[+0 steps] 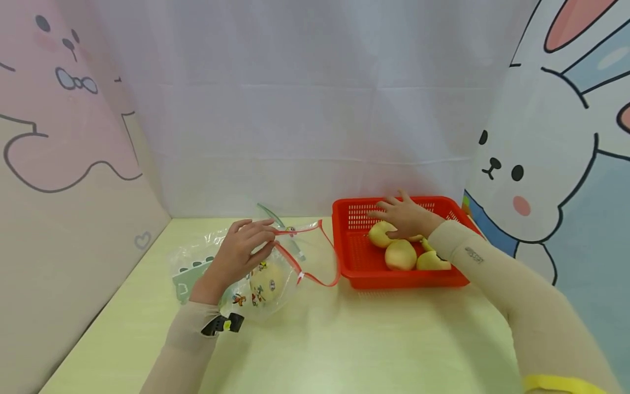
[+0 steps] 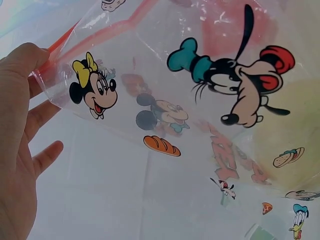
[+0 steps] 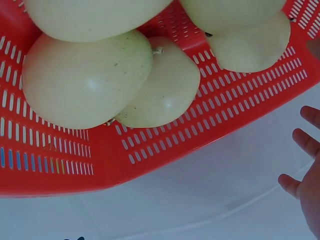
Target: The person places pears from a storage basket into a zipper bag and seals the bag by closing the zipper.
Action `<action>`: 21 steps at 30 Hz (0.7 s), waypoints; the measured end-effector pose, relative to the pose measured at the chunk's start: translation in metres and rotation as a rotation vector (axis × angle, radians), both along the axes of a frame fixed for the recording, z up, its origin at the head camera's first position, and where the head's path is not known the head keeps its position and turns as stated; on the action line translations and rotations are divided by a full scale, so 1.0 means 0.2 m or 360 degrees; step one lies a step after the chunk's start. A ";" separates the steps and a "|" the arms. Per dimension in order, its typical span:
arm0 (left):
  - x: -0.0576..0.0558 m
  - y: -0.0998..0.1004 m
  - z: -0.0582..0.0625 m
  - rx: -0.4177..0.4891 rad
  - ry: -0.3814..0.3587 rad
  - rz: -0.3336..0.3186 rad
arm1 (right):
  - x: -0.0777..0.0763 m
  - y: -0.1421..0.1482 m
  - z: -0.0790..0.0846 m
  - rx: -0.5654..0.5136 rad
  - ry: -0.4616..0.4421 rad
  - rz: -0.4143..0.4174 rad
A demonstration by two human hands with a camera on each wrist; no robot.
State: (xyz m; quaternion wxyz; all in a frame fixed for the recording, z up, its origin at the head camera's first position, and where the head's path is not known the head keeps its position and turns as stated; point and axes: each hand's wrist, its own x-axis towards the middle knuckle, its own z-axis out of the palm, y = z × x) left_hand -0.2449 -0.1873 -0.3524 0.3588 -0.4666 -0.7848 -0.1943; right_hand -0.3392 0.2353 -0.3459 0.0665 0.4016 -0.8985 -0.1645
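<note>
My left hand [image 1: 240, 253] pinches the red-edged mouth of a clear plastic zip bag [image 2: 125, 130] printed with cartoon characters. The red edging [image 1: 322, 283] gapes in a loop toward the basket. A pale yellow, round fruit [image 1: 268, 282] shows through the bag's film. To the right, the red perforated basket [image 1: 364, 282] contains several yellow pears [image 1: 400, 255]. Over the basket, my right hand [image 1: 406, 217] has its fingers spread above a pear [image 1: 380, 234] at the left of the group. Whether its thumb touches that pear, I cannot tell.
More clear plastic with a green print [image 1: 189, 279] lies beyond the left wrist on the pale yellow table [image 1: 344, 345]. A thin green strip [image 1: 270, 214] sticks up behind the left hand. White curtain [image 1: 305, 120] closes off the back, and printed cloth panels flank both sides.
</note>
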 end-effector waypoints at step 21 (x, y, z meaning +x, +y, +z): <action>-0.02 0.02 -0.02 0.0004 -0.0033 0.0056 | -0.06 -0.01 -0.15 0.0009 -0.0313 -0.0450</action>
